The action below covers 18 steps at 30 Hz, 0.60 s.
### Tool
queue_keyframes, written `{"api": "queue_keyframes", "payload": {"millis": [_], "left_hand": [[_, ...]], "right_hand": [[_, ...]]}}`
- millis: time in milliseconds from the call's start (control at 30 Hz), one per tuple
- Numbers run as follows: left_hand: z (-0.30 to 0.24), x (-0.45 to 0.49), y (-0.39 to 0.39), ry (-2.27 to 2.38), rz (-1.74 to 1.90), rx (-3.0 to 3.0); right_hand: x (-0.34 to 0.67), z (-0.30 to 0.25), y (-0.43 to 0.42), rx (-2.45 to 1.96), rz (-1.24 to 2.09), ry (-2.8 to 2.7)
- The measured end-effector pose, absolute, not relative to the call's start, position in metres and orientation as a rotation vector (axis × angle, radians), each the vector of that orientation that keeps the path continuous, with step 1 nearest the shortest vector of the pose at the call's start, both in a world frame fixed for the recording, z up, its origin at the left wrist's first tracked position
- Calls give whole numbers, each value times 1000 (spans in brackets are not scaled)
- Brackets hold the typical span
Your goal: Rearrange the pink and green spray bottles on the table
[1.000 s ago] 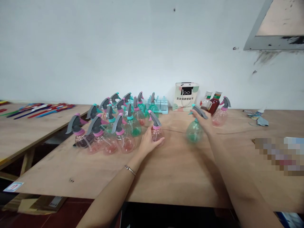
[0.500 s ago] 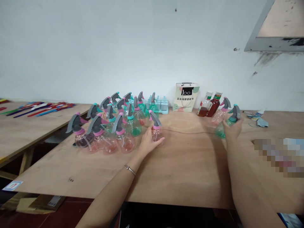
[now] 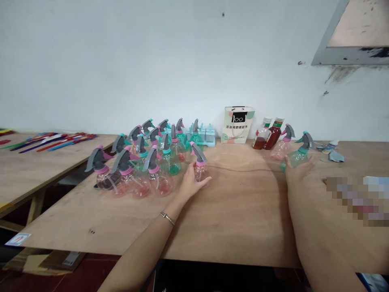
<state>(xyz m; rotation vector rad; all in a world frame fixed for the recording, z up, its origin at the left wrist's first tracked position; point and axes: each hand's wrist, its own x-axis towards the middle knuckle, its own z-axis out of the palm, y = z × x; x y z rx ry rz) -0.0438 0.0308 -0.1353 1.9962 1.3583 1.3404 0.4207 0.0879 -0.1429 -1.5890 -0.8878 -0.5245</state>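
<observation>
Near the table's middle, my left hand (image 3: 191, 181) is wrapped round the body of a pink spray bottle (image 3: 199, 164) with a grey trigger head. The bottle stands upright, partly covered by my fingers. On the right, my right hand (image 3: 299, 169) cups a green spray bottle (image 3: 295, 156) from the near side, thumb on its left and fingers on its right. Its grey head with a teal trigger shows above my hand. Just behind and left of it stands another pink spray bottle (image 3: 278, 150). Several pink and green spray bottles (image 3: 161, 180) stand grouped left of my left hand.
Against the wall are a paper bag (image 3: 238, 125), two bottles of brown liquid (image 3: 272, 136) and a light-blue rack (image 3: 210, 136). A small white bottle (image 3: 331, 145) and blue cloth (image 3: 336, 157) lie far right. Colourful strips (image 3: 57, 140) cover part of the left table.
My right hand has shifted from near the green bottle's head to its body, with the fingers spread further round it. The bottle's head has turned and moved slightly right. My left hand has stayed put.
</observation>
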Motion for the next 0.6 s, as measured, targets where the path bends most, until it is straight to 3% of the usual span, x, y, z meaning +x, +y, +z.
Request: {"api": "queue_keyframes", "payload": {"millis": [233, 400, 600], "left_hand": [[-140, -27, 25, 1160, 1289, 1863], [-140, -14, 18, 1183, 1337, 1794], [-143, -3, 4, 1306, 1288, 1891]], "right_hand": [[367, -102, 86, -1198, -661, -1021], [255, -68, 70, -965, 58, -1888], [161, -71, 40, -759, 843, -1896]]}}
